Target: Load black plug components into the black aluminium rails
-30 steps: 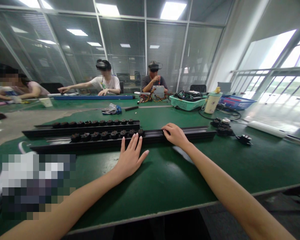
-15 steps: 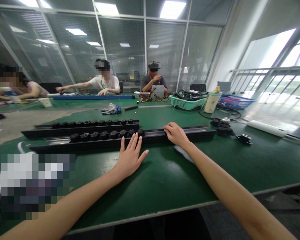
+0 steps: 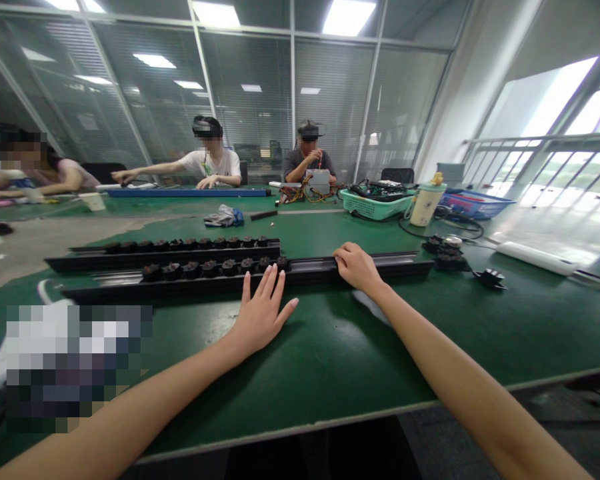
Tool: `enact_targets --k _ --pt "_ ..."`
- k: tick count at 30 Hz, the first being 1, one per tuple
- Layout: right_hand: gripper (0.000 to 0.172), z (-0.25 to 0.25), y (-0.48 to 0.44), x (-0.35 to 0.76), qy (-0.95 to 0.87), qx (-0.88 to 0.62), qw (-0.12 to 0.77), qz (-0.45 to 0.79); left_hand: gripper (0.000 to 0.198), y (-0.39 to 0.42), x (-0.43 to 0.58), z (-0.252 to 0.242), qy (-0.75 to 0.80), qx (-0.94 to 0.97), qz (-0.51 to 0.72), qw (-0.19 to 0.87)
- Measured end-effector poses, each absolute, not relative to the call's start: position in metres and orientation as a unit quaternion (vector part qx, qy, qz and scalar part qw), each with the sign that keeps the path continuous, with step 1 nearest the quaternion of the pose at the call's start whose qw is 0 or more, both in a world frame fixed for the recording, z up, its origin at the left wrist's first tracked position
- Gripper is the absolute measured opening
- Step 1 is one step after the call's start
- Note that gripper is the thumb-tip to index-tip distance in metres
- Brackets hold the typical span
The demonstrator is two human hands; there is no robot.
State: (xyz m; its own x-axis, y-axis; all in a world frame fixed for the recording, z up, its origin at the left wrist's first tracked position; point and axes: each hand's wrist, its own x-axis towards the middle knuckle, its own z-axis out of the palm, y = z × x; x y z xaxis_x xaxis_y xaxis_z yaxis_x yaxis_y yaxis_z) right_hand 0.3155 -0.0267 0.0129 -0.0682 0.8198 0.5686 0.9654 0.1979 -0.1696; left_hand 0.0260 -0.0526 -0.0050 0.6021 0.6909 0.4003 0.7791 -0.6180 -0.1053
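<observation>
A long black rail (image 3: 310, 275) lies crosswise in front of me, with a bare metal channel on its top. Several round black modules (image 3: 209, 268) sit in a row along its left and middle part. My left hand (image 3: 260, 310) is spread open, its fingertips against the rail's near side by the last modules. Over the right half of the rail, my right hand (image 3: 357, 268) is closed with bent fingers at the channel. Whatever is under those fingertips is hidden. Just behind lies a second, shorter black rail (image 3: 60, 264) with a similar row of modules.
Loose black modules (image 3: 447, 257) lie right of the rail. Farther back are a grey-blue glove (image 3: 225, 216), a green basket (image 3: 375, 207) of cables, a cream tumbler (image 3: 424, 205) and a blue basket (image 3: 485, 205). People sit across the table behind a blue bar (image 3: 190, 193).
My right hand has shifted slightly right along the rail. The left hand stays in place, and the view has moved a little.
</observation>
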Motion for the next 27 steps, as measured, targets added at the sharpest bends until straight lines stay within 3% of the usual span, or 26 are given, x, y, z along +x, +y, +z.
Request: enact_targets --k 27 --pt "0.03 0.0188 -0.0308 0.3115 -0.716 -0.643 0.246 -0.115 0.076 -0.0544 0.0274 -0.0019 -0.427 -0.886 -0.135 0.118"
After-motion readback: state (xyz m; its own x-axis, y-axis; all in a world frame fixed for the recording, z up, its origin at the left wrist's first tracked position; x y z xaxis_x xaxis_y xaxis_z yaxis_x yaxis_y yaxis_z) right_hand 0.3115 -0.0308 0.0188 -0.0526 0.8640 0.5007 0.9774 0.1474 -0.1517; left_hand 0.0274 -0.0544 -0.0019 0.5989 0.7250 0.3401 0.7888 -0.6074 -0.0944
